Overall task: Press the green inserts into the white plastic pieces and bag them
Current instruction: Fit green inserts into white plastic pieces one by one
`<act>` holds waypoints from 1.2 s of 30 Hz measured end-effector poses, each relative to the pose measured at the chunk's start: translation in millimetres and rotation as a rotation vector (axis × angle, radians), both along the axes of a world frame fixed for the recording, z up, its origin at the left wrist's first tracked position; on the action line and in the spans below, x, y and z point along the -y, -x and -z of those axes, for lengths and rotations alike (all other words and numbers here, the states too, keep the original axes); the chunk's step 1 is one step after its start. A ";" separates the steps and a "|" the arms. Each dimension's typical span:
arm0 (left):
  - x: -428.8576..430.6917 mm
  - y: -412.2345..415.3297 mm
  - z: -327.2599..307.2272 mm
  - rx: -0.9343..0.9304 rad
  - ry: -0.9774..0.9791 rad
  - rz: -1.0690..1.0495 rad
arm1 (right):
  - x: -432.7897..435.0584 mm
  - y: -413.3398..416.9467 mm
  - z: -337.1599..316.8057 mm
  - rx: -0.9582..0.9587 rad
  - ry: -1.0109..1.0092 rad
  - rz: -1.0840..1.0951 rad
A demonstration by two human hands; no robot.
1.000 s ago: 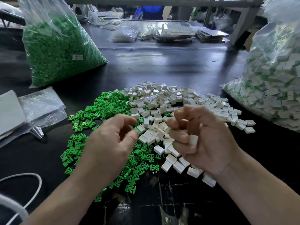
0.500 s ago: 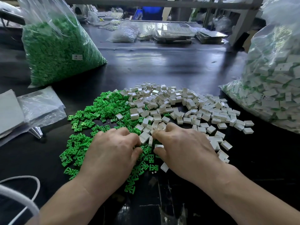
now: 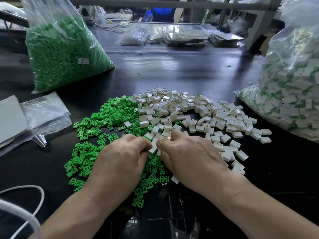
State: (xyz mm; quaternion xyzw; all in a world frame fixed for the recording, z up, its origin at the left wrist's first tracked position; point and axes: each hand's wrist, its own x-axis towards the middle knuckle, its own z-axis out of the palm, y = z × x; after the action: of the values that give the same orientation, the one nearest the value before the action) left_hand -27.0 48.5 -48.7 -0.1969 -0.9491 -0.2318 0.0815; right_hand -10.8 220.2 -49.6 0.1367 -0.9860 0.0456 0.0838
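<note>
Loose green inserts (image 3: 103,121) lie heaped on the black table (image 3: 172,66), left of a heap of white plastic pieces (image 3: 198,114). Both my hands are palm down where the two heaps meet, fingers curled, fingertips almost touching. My left hand (image 3: 120,159) pinches a white piece (image 3: 153,149) at its fingertips. My right hand (image 3: 189,156) grips white pieces, one showing at its thumb (image 3: 168,138) and one under its palm (image 3: 159,152). Anything else under the palms is hidden.
A big clear bag of green inserts (image 3: 65,54) stands at the back left. A bag of white-and-green pieces (image 3: 293,92) fills the right side. Flat empty plastic bags (image 3: 44,111) and a grey sheet (image 3: 10,118) lie at the left, a white cable (image 3: 34,195) at the near left.
One second ago both hands were raised, the right fist holding white pieces. They dropped onto the heap and now their fingertips have closed together at its middle.
</note>
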 end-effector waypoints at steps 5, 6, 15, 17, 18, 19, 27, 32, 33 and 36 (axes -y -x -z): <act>1.4 0.6 -0.1 0.018 -0.150 -0.016 | -0.1 -2.6 -4.3 0.023 0.022 0.009; 1.4 0.6 0.1 0.035 -0.177 -0.016 | -0.2 -3.0 -4.7 0.026 0.028 0.001; -1.2 1.2 -0.2 0.198 -0.389 -0.001 | 0.3 -3.6 -3.2 0.021 0.054 -0.118; -0.8 2.8 -0.9 0.240 -0.511 -0.003 | -1.6 -3.4 -0.5 -0.026 0.109 -0.134; -0.3 3.6 -1.7 0.264 -0.578 0.001 | -2.9 -3.4 0.4 -0.049 0.168 -0.133; 0.2 4.3 -2.6 0.287 -0.637 0.011 | -4.0 -3.6 1.3 -0.071 0.233 -0.128; 2.6 6.7 -3.2 0.553 -1.051 0.123 | -6.0 -6.5 0.8 -0.086 0.702 -0.012; 1.7 7.3 0.5 0.624 -1.091 0.146 | -10.7 -8.2 -0.8 -0.004 0.810 0.013; 1.7 7.3 0.6 0.623 -1.101 0.143 | -12.6 -7.9 -1.8 0.054 0.894 0.025; 1.1 6.5 -0.9 0.639 -1.181 0.125 | -17.2 -6.3 -7.4 0.335 1.360 0.058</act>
State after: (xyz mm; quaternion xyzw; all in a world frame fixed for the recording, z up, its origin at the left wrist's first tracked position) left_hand -33.5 47.3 -47.7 -0.0957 -0.6275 -0.7629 -0.1230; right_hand -4.5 237.5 -42.2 0.0188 -0.7416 0.6705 -0.0012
